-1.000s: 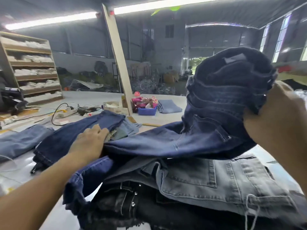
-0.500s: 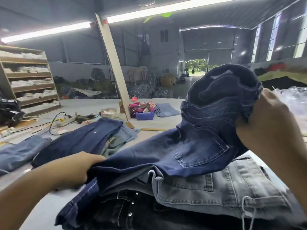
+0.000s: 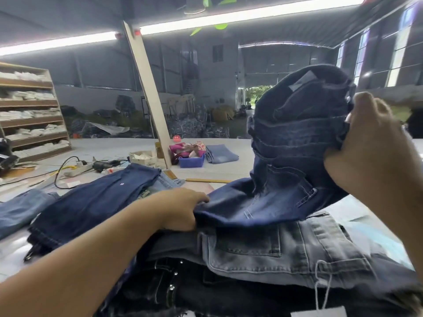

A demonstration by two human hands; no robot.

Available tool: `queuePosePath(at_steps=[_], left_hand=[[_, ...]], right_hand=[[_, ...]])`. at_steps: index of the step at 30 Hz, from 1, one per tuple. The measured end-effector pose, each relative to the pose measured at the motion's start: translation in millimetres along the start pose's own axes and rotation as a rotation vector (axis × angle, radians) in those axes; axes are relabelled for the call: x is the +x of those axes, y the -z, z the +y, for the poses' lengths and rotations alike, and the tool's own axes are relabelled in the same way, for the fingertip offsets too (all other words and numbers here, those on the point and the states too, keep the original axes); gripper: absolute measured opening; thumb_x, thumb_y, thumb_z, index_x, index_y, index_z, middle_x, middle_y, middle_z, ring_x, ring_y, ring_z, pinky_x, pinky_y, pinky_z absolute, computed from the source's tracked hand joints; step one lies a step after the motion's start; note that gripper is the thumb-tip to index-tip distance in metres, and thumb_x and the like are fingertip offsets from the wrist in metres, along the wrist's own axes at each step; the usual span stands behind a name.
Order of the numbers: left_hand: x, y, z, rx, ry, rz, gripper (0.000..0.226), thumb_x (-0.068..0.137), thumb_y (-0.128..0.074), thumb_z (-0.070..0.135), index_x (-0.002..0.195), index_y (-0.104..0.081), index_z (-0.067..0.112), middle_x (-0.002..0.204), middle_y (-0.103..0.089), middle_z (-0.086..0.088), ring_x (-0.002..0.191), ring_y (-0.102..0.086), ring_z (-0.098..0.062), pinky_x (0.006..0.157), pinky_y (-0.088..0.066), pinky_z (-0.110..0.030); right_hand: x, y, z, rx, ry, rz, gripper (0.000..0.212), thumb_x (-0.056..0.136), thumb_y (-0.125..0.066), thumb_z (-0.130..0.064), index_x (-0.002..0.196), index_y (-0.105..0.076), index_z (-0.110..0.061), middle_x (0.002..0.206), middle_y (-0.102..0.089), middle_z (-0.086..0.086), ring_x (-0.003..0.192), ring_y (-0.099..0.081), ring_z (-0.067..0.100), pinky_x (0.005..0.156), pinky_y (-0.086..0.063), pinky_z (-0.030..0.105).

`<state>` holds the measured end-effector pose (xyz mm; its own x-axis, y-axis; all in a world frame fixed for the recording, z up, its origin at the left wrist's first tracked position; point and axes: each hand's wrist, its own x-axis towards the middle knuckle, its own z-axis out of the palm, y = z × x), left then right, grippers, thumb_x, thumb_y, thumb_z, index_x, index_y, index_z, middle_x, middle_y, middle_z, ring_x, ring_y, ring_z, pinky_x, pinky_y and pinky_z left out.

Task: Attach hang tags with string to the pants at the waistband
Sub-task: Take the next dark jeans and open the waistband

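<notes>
Since a second ago the left hand (image 3: 183, 210) has slid off the flat pile of dark blue jeans (image 3: 96, 202) at the left and now sits at the near edge of the dark blue pants (image 3: 281, 179), while the right hand (image 3: 375, 156) has kept the bunched waistband end raised and has turned it a little, so a pale patch on the inside of the waistband (image 3: 303, 84) faces the camera. By this reading, the pair is being drawn off the stack and brought round so that its waistband can be reached; the tagging of this pair has not begun, and no loose tag or string shows in either hand.

As to the grip: the left hand's fingers curl over the fold of the pants at the leg end, thumb beneath, pinching the cloth against the stack. The right hand's fingers are wrapped round the gathered top of the same pair, holding it clear of the bench (image 3: 229, 173); its fingertips are partly hidden in the folds.

The pants span from one hand to the other, their middle resting on a grey pair (image 3: 286, 252) that lies on black jeans (image 3: 160, 291). A white string (image 3: 321, 287) hangs from the grey pair to a hang tag (image 3: 320, 313) at the lower edge of the view, which suggests that pair is already done.
</notes>
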<state>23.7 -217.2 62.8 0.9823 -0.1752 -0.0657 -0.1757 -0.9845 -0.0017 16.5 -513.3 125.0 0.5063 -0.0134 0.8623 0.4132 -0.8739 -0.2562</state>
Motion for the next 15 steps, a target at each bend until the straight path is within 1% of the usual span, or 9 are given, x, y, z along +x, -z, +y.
queuePosePath(at_steps=[1,3,5,7,8,9,11,12,15], left_hand=[[5,2,-1,0.031,0.003,-0.007,0.054,0.08,-0.062,0.022,0.131,-0.05,0.035,0.127,-0.06,0.001,0.111,-0.056,-0.023,0.092,-0.048,-0.037],[10,-5,3,0.066,-0.009,-0.031,0.042,0.08,-0.063,0.02,0.12,-0.054,0.033,0.115,-0.063,0.0,0.099,-0.058,-0.023,0.082,-0.047,-0.035],[13,-19,13,0.154,-0.028,0.026,0.039,0.082,-0.062,0.019,0.119,-0.053,0.03,0.114,-0.061,-0.002,0.1,-0.058,-0.026,0.08,-0.047,-0.035],[18,-31,22,0.276,-0.051,0.149,0.036,0.087,-0.058,0.02,0.122,-0.051,0.026,0.119,-0.06,-0.004,0.106,-0.059,-0.029,0.083,-0.048,-0.039],[18,-36,25,0.267,-0.052,0.177,0.035,0.089,-0.057,0.022,0.123,-0.052,0.025,0.121,-0.06,-0.004,0.108,-0.059,-0.029,0.085,-0.049,-0.04],[17,-39,25,0.176,-0.046,0.174,0.034,0.089,-0.059,0.028,0.123,-0.054,0.027,0.122,-0.061,-0.003,0.108,-0.059,-0.027,0.087,-0.049,-0.04],[14,-43,25,-0.094,-0.024,0.109,0.039,0.084,-0.069,0.04,0.12,-0.058,0.03,0.117,-0.064,0.001,0.106,-0.059,-0.024,0.089,-0.049,-0.039],[12,-44,27,-0.138,-0.02,0.079,0.04,0.081,-0.071,0.04,0.118,-0.059,0.029,0.114,-0.065,0.001,0.104,-0.059,-0.024,0.088,-0.049,-0.038],[15,-43,40,0.068,0.016,0.037,0.034,0.082,-0.068,0.034,0.112,-0.057,0.023,0.111,-0.064,-0.003,0.1,-0.059,-0.026,0.082,-0.048,-0.035]], right_hand=[[2,6,2,-0.048,-0.024,-0.015,0.048,0.07,-0.071,-0.003,0.103,-0.037,-0.013,0.092,-0.042,0.011,0.072,-0.041,0.028,0.062,-0.038,0.037],[4,16,9,-0.128,-0.047,-0.031,0.05,0.068,-0.072,-0.007,0.102,-0.036,-0.014,0.09,-0.041,0.008,0.073,-0.042,0.028,0.064,-0.044,0.041],[2,23,11,-0.187,-0.044,-0.078,0.048,0.067,-0.071,-0.009,0.101,-0.037,-0.014,0.088,-0.041,0.008,0.072,-0.043,0.029,0.065,-0.046,0.043],[-3,26,11,-0.22,-0.033,-0.149,0.047,0.067,-0.07,-0.009,0.1,-0.037,-0.014,0.088,-0.041,0.009,0.071,-0.044,0.029,0.062,-0.042,0.038],[-6,26,10,-0.233,-0.016,-0.18,0.047,0.067,-0.07,-0.009,0.101,-0.038,-0.013,0.088,-0.04,0.009,0.07,-0.043,0.028,0.061,-0.04,0.036],[-9,27,8,-0.248,0.002,-0.205,0.047,0.067,-0.07,-0.008,0.101,-0.038,-0.013,0.088,-0.038,0.009,0.069,-0.042,0.028,0.06,-0.038,0.035],[-14,29,6,-0.268,0.031,-0.226,0.046,0.067,-0.069,-0.008,0.098,-0.036,-0.016,0.088,-0.036,0.008,0.066,-0.039,0.026,0.058,-0.036,0.033],[-15,30,5,-0.27,0.033,-0.228,0.047,0.067,-0.068,-0.007,0.096,-0.033,-0.017,0.087,-0.034,0.007,0.063,-0.036,0.024,0.056,-0.033,0.032],[-18,32,4,-0.283,0.037,-0.229,0.044,0.07,-0.066,-0.006,0.103,-0.038,-0.013,0.086,-0.031,0.006,0.054,-0.022,0.014,0.051,-0.024,0.029]])
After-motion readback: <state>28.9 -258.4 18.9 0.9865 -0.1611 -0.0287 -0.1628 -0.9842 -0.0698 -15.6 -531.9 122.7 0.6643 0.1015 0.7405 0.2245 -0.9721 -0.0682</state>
